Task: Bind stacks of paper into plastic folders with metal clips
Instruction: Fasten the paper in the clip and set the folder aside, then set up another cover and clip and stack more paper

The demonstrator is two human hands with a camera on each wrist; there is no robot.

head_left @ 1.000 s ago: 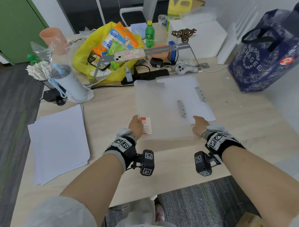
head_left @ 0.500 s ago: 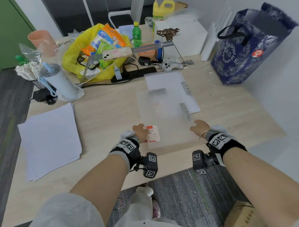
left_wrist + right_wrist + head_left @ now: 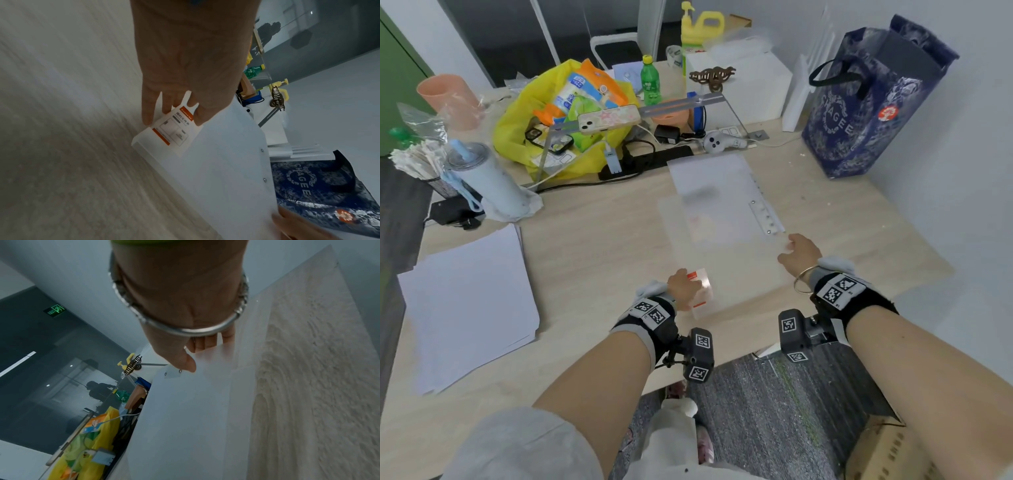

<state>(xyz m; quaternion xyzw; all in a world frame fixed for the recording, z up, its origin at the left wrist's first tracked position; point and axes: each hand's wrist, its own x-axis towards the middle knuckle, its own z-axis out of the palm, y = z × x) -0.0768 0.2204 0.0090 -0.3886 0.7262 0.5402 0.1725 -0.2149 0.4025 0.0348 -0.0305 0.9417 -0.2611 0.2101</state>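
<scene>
A translucent plastic folder (image 3: 722,246) is held over the desk by both hands. My left hand (image 3: 683,284) pinches its near left corner, thumb on top by the orange-and-white label (image 3: 174,129), fingers underneath. My right hand (image 3: 799,251) pinches the near right corner (image 3: 205,363), close to the metal clip strip (image 3: 767,216) riveted along the folder's right edge. In the wrist views the folder (image 3: 185,418) stands raised and tilted off the table. White sheets (image 3: 709,171) lie under its far end. A loose stack of paper (image 3: 465,301) sits at the left.
The back of the desk is crowded: a yellow bag (image 3: 544,137) of snacks, a phone on a metal stand (image 3: 607,120), a power strip (image 3: 647,161), a tumbler (image 3: 489,181), a white box (image 3: 743,85). A blue shopping bag (image 3: 866,102) stands at the right.
The folder has come up off the table between both hands. My right hand has moved farther from me along the right edge, while the left keeps hold of the label corner.
</scene>
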